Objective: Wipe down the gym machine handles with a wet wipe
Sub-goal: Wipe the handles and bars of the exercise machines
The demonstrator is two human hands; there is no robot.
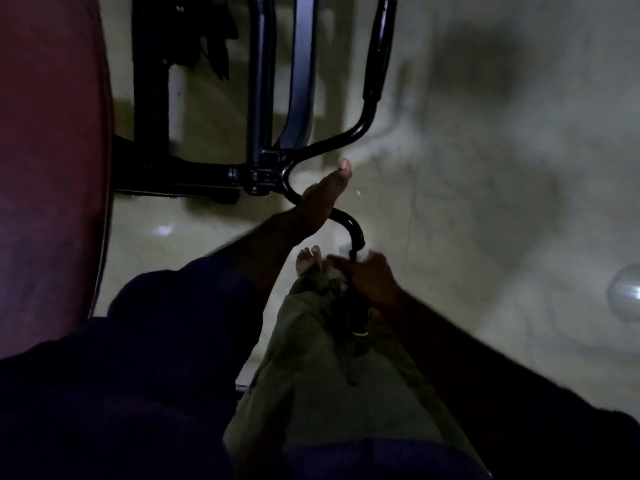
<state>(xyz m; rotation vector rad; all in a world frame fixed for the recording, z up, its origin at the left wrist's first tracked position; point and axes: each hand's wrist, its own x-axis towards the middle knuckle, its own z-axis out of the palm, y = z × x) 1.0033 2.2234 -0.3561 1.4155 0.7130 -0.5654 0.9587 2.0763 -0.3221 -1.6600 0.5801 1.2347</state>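
The scene is dim. The gym machine's black handlebar (pixel 341 216) curves out from a central clamp (pixel 261 174). Its far handle grip (pixel 381 46) points away at the top. The near handle grip (pixel 360 323) runs down toward my lap. My left hand (pixel 320 200) lies over the curved tube just past the clamp, one digit stretched out, and seems to hold it. My right hand (pixel 369 278) is closed around the top of the near grip with a white wet wipe (pixel 362 252) bunched under its fingers against the bar.
A dark red padded seat (pixel 52 150) fills the left side. The machine's black frame and grey post (pixel 301 74) stand at the top centre. My bare foot (pixel 308 259) rests on the pale tiled floor (pixel 485 168). A round pale object (pixel 627 292) sits at the right edge.
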